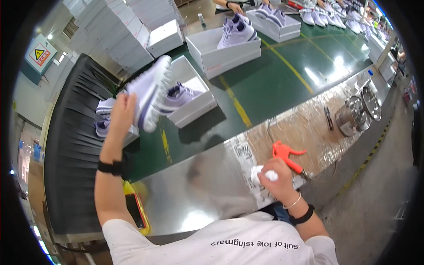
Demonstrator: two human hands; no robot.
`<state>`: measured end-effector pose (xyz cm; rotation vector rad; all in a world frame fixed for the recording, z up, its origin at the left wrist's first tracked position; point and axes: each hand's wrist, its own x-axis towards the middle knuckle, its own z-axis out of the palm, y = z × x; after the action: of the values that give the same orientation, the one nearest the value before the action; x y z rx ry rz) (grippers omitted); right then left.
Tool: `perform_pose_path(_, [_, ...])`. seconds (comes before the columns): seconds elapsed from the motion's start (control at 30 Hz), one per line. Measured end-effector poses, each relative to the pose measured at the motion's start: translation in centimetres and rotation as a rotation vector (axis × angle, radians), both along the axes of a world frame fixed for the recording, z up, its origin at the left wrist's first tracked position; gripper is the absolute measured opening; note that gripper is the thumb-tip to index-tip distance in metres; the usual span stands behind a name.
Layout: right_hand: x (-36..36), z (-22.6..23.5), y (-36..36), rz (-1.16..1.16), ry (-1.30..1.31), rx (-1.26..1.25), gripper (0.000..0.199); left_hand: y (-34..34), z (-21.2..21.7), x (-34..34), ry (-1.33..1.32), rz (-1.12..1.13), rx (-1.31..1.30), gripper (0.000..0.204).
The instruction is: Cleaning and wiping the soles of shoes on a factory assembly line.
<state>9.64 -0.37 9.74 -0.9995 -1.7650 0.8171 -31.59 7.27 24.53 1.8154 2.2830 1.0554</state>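
My left hand [123, 112] is closed on a lavender sneaker [150, 86], held up and tilted with its thick white sole to the right. Just behind it stands an open white shoebox [196, 108] with another lavender sneaker [180, 98] in it. My right hand [282, 179] pinches a small wad of white cloth or tissue [270, 176] over the near edge of the bench. Beside those fingers lies an orange air blow gun [282, 152], apart from my grip.
More shoeboxes with sneakers, such as this white box [234, 57], stand along the green conveyor belt [274, 84]. At right are metal pots [349, 119] and dark pliers or snips [328, 118]. A phone in a yellow case [136, 207] lies near my left arm. A co-worker's hand [235, 7] is at the far side.
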Motion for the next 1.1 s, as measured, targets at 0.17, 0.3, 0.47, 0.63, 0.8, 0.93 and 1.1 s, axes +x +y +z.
perform_pose_path(0.17, [0.4,-0.1,0.8,-0.046,0.028,0.038,0.016,-9.8,-12.2,7.8,-1.259,0.011,-0.629,0.042])
perform_pose_path(0.3, [-2.8,0.7,-0.4,0.035,0.155,0.103,0.017,-14.4,-16.2,12.8,-1.529,0.025,-0.781,0.042])
perform_pose_path(0.47, [-6.5,-1.3,-1.5,0.370,-0.014,0.310,0.017,-15.8,-18.1,14.2,-1.625,0.148,-0.723,0.034])
perform_pose_path(0.63, [-4.8,-5.7,7.0,-0.004,-0.136,0.082,0.016,-15.6,-17.2,15.3,-1.615,0.155,-0.731,0.032])
perform_pose_path(0.8, [-7.6,-0.9,2.7,0.198,0.008,0.016,0.013,-16.1,-17.0,15.1,-1.474,0.202,-0.671,0.024])
perform_pose_path(0.93, [-7.3,-1.7,4.0,0.258,-0.062,0.063,0.012,-15.7,-17.3,15.1,-1.450,0.141,-0.668,0.022])
perform_pose_path(1.1, [-3.8,-5.3,9.8,0.061,-0.181,0.020,0.010,-15.4,-18.6,14.7,-1.484,0.147,-0.672,0.033])
